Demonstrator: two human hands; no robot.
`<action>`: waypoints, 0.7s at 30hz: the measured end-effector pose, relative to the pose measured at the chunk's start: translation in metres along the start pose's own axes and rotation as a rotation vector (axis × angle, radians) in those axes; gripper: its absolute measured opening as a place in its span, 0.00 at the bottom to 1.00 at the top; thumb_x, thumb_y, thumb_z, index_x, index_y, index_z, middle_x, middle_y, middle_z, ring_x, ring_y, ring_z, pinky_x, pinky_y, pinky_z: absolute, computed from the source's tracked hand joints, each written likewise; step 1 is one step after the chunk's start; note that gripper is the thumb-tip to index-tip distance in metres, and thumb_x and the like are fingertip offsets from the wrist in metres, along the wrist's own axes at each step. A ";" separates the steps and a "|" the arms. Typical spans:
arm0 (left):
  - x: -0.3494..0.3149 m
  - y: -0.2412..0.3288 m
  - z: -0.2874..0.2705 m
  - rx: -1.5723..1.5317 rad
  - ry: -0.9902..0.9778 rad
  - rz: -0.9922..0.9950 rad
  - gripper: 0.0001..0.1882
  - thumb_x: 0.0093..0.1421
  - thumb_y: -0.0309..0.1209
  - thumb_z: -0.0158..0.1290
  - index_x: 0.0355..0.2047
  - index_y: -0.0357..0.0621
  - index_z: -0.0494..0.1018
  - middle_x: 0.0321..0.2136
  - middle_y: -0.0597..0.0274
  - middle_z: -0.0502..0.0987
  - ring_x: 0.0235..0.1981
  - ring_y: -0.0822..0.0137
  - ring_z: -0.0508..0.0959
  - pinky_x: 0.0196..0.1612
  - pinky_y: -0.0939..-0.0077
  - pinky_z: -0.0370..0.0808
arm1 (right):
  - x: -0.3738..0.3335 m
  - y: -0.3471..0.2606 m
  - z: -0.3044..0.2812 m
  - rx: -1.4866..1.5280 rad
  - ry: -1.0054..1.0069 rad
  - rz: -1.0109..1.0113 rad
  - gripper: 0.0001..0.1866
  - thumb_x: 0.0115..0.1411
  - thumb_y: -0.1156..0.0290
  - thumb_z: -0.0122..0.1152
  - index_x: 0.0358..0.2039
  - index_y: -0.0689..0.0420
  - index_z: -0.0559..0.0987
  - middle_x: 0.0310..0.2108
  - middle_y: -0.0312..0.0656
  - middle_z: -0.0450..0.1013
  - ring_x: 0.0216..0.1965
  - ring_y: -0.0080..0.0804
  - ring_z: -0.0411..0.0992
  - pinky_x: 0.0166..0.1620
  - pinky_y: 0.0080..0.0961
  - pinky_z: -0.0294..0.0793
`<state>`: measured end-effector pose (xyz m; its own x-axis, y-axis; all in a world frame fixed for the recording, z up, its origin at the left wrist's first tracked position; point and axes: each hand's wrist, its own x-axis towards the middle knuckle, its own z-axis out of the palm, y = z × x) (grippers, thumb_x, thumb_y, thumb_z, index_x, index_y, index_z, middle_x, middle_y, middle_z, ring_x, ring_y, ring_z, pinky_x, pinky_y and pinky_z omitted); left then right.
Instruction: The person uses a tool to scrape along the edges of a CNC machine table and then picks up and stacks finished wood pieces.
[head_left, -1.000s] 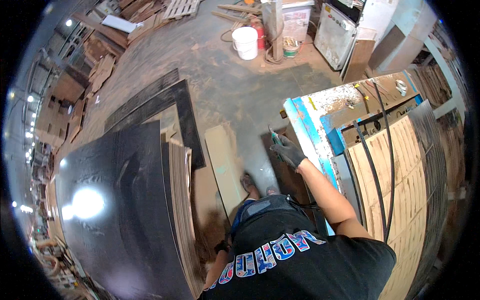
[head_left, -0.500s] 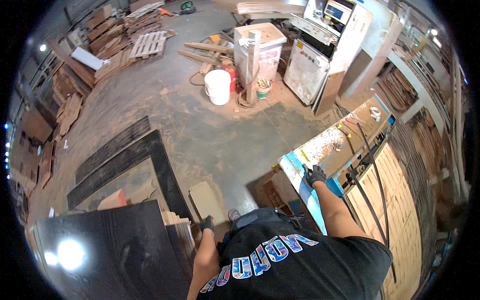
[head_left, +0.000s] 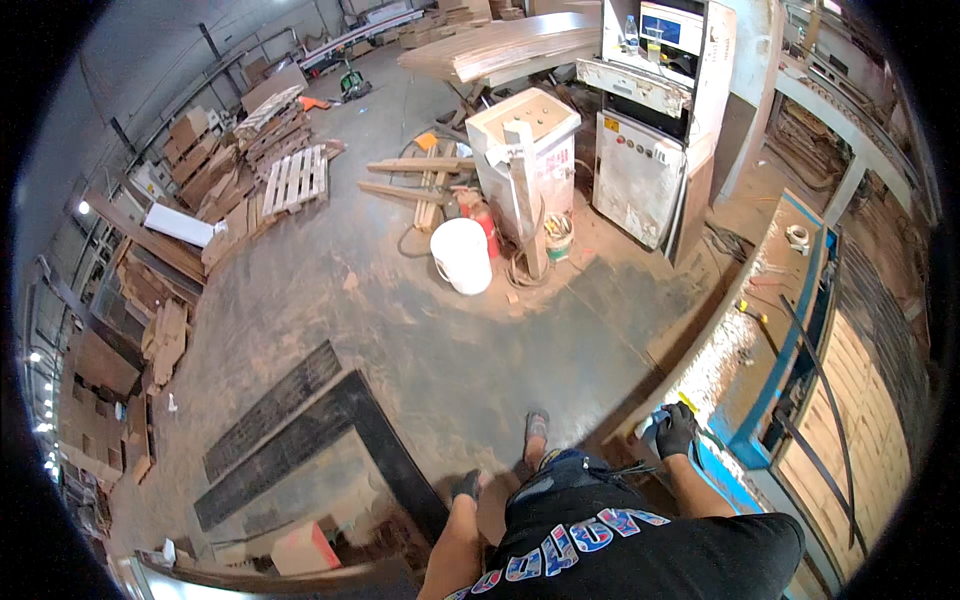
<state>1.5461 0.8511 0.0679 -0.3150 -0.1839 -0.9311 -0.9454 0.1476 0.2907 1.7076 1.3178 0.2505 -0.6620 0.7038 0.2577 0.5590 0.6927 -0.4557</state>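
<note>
My right hand (head_left: 676, 430), in a dark glove, is at the near end of a long blue-edged bench (head_left: 735, 425). Its fingers are curled, and what they hold, if anything, is not clear. A small yellow item (head_left: 688, 402) lies just beyond them on the pale, dusty bench top. By my left leg hangs my left hand (head_left: 467, 486), also dark-gloved, its fingers too small and blurred to read. To its left, a black L-shaped panel (head_left: 372, 425) lies on the floor. Farther up the bench are a yellow-and-black tool (head_left: 748, 309) and a white tape roll (head_left: 797, 237).
Long black strips (head_left: 822, 400) lie across pale wooden boards (head_left: 845, 410) right of the bench. Ahead stand a white bucket (head_left: 462, 257), a box-like stand (head_left: 548, 150) and a machine cabinet (head_left: 640, 180). A pallet (head_left: 297, 185) and wood stacks are at far left.
My view has tilted up and turned, so the floor and machines sit lower. The dark board stack at lower left has mostly left view. My right hand stays by the bench's near end.
</note>
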 end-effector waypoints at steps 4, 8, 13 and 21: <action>0.022 0.023 -0.039 1.510 0.312 0.833 0.20 0.61 0.45 0.44 0.46 0.48 0.72 0.48 0.52 0.74 0.46 0.52 0.75 0.47 0.56 0.70 | 0.086 -0.032 0.070 0.059 0.028 -0.033 0.16 0.45 0.76 0.57 0.37 0.49 0.75 0.46 0.50 0.68 0.49 0.50 0.64 0.52 0.45 0.62; 0.002 0.052 -0.067 0.940 0.175 0.428 0.19 0.60 0.44 0.46 0.45 0.47 0.72 0.46 0.52 0.74 0.45 0.52 0.75 0.46 0.57 0.71 | 0.192 -0.096 0.117 0.168 -0.058 0.045 0.15 0.45 0.73 0.56 0.37 0.50 0.76 0.45 0.50 0.69 0.49 0.51 0.65 0.52 0.43 0.64; 0.000 0.115 -0.055 0.841 0.147 0.280 0.18 0.59 0.43 0.47 0.45 0.46 0.73 0.44 0.53 0.75 0.44 0.52 0.75 0.45 0.58 0.71 | 0.299 -0.161 0.122 0.329 -0.077 -0.231 0.15 0.48 0.69 0.58 0.40 0.51 0.75 0.45 0.50 0.70 0.49 0.50 0.66 0.52 0.40 0.66; 0.072 0.305 0.079 1.166 -0.054 0.406 0.17 0.57 0.40 0.50 0.43 0.45 0.73 0.42 0.53 0.76 0.42 0.52 0.76 0.43 0.59 0.72 | 0.360 -0.080 0.058 -0.002 -0.278 0.025 0.16 0.54 0.63 0.54 0.44 0.49 0.74 0.52 0.49 0.66 0.54 0.49 0.63 0.55 0.41 0.62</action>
<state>1.2416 0.9594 0.0726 -0.5377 0.1135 -0.8354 -0.1313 0.9675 0.2160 1.3953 1.5069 0.3300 -0.7598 0.6502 0.0026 0.5772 0.6764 -0.4575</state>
